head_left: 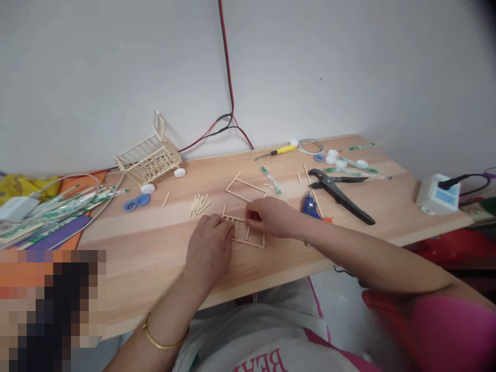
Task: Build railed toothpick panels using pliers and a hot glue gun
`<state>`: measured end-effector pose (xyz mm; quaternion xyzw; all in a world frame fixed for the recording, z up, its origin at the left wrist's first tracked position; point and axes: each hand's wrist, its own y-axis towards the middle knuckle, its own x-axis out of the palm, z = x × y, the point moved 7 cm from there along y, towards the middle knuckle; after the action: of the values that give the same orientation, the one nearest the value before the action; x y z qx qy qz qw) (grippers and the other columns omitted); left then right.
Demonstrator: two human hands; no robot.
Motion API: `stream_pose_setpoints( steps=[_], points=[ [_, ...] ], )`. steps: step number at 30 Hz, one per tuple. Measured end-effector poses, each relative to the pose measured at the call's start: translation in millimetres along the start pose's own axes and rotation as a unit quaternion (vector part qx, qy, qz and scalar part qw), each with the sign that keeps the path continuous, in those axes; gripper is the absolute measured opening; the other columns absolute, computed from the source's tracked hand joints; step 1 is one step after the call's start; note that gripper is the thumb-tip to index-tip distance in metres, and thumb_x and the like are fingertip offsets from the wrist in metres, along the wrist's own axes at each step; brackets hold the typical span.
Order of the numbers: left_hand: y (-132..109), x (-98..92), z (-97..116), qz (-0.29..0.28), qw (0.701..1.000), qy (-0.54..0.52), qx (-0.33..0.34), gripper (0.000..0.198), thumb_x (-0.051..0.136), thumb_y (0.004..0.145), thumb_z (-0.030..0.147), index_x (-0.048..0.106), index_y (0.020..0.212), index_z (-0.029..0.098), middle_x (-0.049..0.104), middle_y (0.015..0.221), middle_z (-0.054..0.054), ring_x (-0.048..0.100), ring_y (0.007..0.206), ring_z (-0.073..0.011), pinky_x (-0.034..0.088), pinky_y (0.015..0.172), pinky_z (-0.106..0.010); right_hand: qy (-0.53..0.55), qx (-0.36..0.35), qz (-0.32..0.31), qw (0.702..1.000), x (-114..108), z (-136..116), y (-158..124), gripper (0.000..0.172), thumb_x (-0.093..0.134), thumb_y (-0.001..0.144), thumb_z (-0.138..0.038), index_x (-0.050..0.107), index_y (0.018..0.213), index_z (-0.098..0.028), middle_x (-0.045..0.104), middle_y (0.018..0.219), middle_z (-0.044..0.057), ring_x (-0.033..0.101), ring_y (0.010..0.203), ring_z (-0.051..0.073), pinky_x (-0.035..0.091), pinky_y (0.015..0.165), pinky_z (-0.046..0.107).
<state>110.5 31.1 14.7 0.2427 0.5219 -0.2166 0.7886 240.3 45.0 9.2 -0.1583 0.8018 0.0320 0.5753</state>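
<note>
A small ladder-like frame of thin wooden sticks lies flat on the table between my hands. My left hand is closed at the frame's left end, its fingertips on the sticks there and partly covering them. My right hand is curled in a pinch over the frame's upper side. At its fingertips is the top of a short wooden stick that crosses the frame; the exact grip is partly hidden. Behind the right hand lies another stick frame. Several cut sticks lie in a loose pile beyond my left hand.
A stick-built cart with white bottle caps stands by the wall. Blue caps lie near it. Pliers, a blue glue gun, a yellow screwdriver and a tape roll are rightward. Wrapped sticks and a cable lie left.
</note>
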Motion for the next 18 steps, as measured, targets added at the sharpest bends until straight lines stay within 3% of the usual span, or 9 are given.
stream_pose_setpoints(
  steps=[10,18],
  points=[
    [7.0,1.5,-2.1,-0.01,0.998,0.038,-0.049,0.022,0.049,0.088,0.026,0.067,0.079,0.017,0.059,0.083,-0.009,0.053,0.087,-0.025,0.043,0.082,-0.04,0.007,-0.016,0.007,1.0,3.6,-0.9,2.9,0.014,0.053,0.078,-0.023,0.065,0.081,-0.018,0.068,0.08,0.004,0.057,0.072,0.016,0.033,0.06,0.024],
    [4.1,0.2,-15.7,-0.023,0.994,-0.052,-0.089,0.014,0.056,0.082,0.019,0.069,0.078,0.018,0.058,0.076,-0.005,0.054,0.082,-0.0222,0.042,0.076,-0.035,0.017,-0.024,0.01,1.0,4.9,1.8,3.9,0.014,0.052,0.078,-0.025,0.064,0.08,-0.018,0.068,0.078,0.004,0.056,0.069,0.015,0.031,0.059,0.024]
  ],
)
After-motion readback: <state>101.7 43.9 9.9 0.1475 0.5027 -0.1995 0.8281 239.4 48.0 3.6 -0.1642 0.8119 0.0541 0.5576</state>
